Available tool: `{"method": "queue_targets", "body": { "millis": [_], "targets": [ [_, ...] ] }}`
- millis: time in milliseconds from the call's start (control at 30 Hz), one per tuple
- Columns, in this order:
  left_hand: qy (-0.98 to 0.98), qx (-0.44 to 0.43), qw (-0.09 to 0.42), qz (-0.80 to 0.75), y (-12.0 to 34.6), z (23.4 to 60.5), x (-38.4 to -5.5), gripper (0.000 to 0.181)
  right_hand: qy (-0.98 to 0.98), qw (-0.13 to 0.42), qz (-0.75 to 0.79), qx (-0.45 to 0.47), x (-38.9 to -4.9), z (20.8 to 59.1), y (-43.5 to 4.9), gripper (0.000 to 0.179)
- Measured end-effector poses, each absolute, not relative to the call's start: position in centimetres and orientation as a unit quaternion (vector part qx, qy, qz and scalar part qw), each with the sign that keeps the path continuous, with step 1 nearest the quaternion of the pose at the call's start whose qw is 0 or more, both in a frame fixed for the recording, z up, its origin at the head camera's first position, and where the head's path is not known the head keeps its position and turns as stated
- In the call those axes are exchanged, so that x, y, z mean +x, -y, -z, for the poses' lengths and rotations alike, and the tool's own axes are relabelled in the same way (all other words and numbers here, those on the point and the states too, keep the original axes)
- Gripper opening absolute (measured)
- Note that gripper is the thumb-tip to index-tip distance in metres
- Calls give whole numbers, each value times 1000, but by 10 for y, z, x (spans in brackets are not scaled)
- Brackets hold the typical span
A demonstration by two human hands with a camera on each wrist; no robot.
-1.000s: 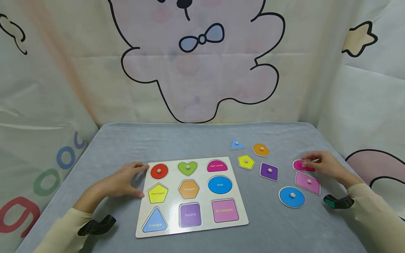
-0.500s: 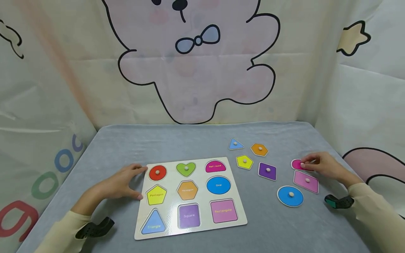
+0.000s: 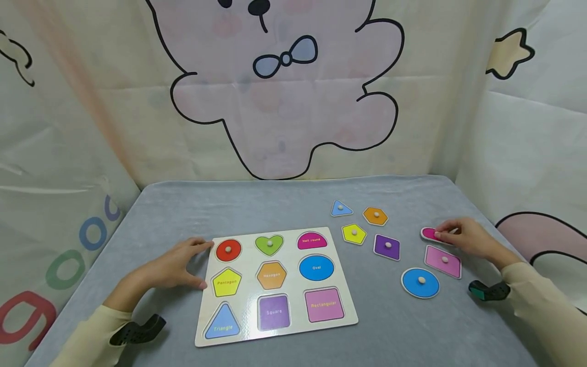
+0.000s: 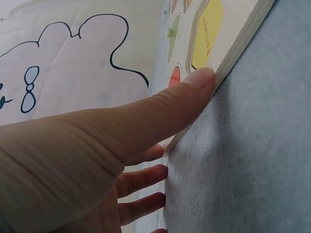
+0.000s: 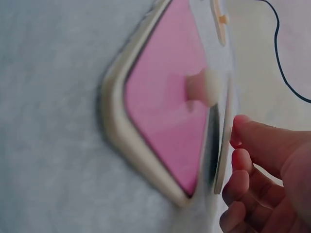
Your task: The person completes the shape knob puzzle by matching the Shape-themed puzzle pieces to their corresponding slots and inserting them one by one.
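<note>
**Magenta half-round piece lifted slightly away from the pink rectangle in your right fingers**

Your right hand [image 3: 473, 240] pinches the magenta half-round piece [image 3: 427, 234] from above, thumb and fingers closing where its knob would be; the fingers hide the knob itself. Half a second ago the piece lay just beside the far edge of the pink rectangle piece [image 3: 443, 261]; now you have shifted it a little to the far side, and the gap between the two is wider. In the right wrist view the half-round shows nearly edge-on, a dark strip between it and the rectangle. Whether it is fully clear of the grey cloth [image 3: 390, 326] you cannot tell.

Your left hand [image 3: 176, 265] has stayed where it was, gripping nothing: the fingers are extended and the thumb touches the left edge of the white board [image 3: 249, 278].

The board looks unchanged, with the red circle piece [image 3: 228, 250] in its far left recess and the green heart piece [image 3: 269, 245] in the far middle one. To the board's right, the blue triangle piece [image 3: 341, 209], orange hexagon piece [image 3: 375, 216], yellow pentagon piece [image 3: 354, 234], purple square piece [image 3: 387, 247] and blue oval piece [image 3: 420, 283] keep their places on the cloth.
</note>
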State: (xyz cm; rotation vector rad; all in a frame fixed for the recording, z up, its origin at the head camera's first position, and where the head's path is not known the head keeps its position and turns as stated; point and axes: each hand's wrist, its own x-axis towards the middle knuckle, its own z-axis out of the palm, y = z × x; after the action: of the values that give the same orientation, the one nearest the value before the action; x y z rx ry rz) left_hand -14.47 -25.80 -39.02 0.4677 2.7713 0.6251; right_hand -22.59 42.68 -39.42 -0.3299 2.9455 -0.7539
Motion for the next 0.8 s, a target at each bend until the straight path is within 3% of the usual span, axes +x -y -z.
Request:
{"method": "queue_targets", "body": {
  "millis": [800],
  "targets": [
    [-953, 166, 129, -218, 258, 392, -147, 103, -949, -3, 272, -158, -229, 362, -366, 22]
  ]
}}
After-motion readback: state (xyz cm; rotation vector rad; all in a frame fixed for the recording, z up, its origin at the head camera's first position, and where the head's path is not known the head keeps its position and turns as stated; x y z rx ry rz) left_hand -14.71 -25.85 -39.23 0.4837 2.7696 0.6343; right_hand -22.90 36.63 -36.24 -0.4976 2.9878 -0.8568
